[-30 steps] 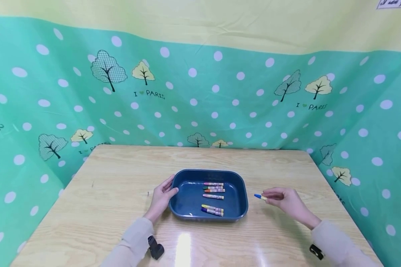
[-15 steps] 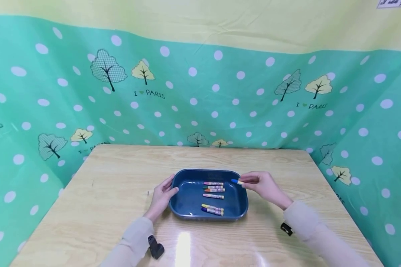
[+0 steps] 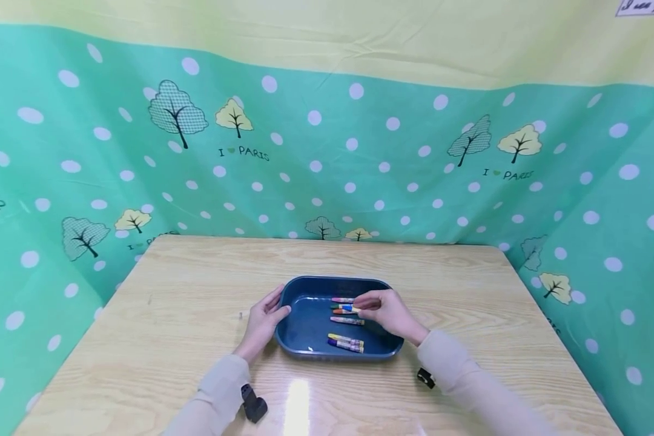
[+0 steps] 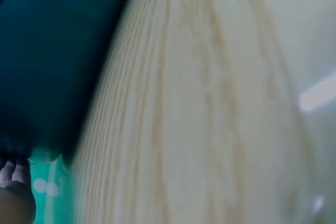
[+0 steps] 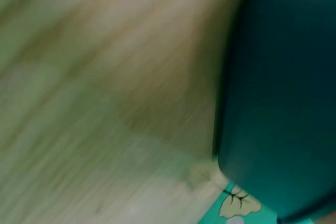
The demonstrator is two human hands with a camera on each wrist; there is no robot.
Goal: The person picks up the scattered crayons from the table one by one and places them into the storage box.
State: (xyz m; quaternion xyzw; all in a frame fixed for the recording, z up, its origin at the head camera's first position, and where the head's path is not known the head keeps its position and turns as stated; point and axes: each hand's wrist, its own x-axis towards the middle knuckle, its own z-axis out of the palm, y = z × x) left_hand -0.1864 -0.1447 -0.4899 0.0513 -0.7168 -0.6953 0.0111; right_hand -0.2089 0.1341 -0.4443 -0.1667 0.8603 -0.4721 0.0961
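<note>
A dark blue rectangular tray stands on the table. My left hand holds its left side, thumb over the rim and fingers along the outer wall. Over the tray's right half, my right hand pinches a blue crayon between thumb and fingers. That crayon overlaps a green one in the head view, close to an orange crayon. A pink crayon lies behind them and a pale pink crayon in front. Nearer the tray's front are a yellow crayon and a dark purple crayon.
The wooden table extends around the tray on every side. Green dotted curtain hangs behind and beside it. Both wrist views mostly show the tray's outer wall and the tabletop.
My right hand has brought the blue crayon leftward from the table at the tray's right, across the rim and over the other crayons. My left hand has stayed at the tray's left side.
</note>
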